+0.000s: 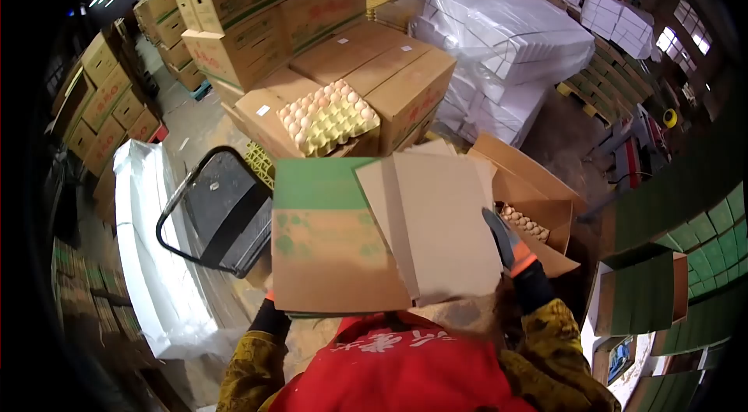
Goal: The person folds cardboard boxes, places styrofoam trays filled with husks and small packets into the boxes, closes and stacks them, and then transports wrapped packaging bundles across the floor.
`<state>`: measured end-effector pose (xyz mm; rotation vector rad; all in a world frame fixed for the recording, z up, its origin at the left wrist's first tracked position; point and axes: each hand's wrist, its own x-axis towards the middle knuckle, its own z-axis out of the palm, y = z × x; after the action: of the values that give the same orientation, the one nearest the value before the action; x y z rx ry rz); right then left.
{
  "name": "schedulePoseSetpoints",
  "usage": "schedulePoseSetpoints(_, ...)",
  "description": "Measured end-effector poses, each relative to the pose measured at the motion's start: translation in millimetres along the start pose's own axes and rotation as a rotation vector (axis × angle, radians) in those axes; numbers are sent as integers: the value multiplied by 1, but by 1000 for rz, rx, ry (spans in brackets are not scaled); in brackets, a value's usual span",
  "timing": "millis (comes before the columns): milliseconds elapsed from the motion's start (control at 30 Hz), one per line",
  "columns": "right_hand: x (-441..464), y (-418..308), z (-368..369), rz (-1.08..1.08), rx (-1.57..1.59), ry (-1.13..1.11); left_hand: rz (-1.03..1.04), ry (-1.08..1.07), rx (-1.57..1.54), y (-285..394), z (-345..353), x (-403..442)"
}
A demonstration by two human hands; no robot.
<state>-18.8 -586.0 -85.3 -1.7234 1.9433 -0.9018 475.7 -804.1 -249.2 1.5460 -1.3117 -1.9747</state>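
Plain brown cardboard sheets [448, 217] lie slantwise over a flat printed cardboard piece [331, 256] with a green band along its top, in front of my body. My right hand [510, 244], in a grey and orange glove, grips the right edge of the plain sheets. At the lower left of the printed piece, only the orange cuff of my left hand [270, 295] shows; its fingers are hidden behind the cardboard. Just right of my right hand stands an open carton [561, 217] with eggs [523, 221] inside.
Ahead, a yellow egg tray [335, 122], partly filled, rests on closed cartons [382, 61], with taller stacks behind. Plastic-wrapped white boxes [506, 30] stand beyond. A black-framed chair [222, 209] is at my left, beside a long wrapped white stack [152, 248]. Green cartons [643, 295] are at right.
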Motion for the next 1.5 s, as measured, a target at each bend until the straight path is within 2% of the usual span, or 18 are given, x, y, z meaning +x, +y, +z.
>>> schedulePoseSetpoints(200,176,23,-38,436,799,121,189,46,43,153,0,162)
schedulePoseSetpoints(433,319,136,-51,186,-27,317,435,46,241,364,42,458)
schedulePoseSetpoints(567,413,194,-57,512,1210,470,474,76,359,437,69,587)
schedulePoseSetpoints(600,433,193,-58,475,919,509,480,85,385,451,72,616)
schedulePoseSetpoints(833,549,277,-14,683,1142,596,519,58,647,497,53,765)
schedulePoseSetpoints(900,568,283,19,679,976,643,581,-4,783,499,32,795)
schedulePoseSetpoints(967,591,275,37,766,943,686,772,-79,1021,499,5,823)
schedulePoseSetpoints(1033,597,285,56,613,938,780,1243,-166,1372,502,-23,850)
schedulePoseSetpoints(1067,599,288,58,620,975,789,1341,-192,1413,507,-34,857)
schedulePoseSetpoints(1100,598,287,56,629,1011,800,1178,-227,1373,524,-36,841)
schedulePoseSetpoints(1133,599,282,50,642,952,766,458,-281,688,533,-48,856)
schedulePoseSetpoints(1200,602,281,48,561,1072,832,190,-154,265,560,-64,823)
schedulePoseSetpoints(1300,577,260,37,533,993,808,653,52,318,576,-48,789)
schedulePoseSetpoints(1333,541,207,7,597,590,922,776,57,347,578,7,782)
schedulePoseSetpoints(1367,521,244,38,592,561,905,886,102,373,583,28,750)
schedulePoseSetpoints(1400,492,222,19,672,554,793,981,103,377,588,62,713)
schedulePoseSetpoints(1433,460,238,41,491,658,882,1060,84,371,586,95,676)
schedulePoseSetpoints(1500,374,188,-8,682,384,693,1187,-55,349,568,169,601)
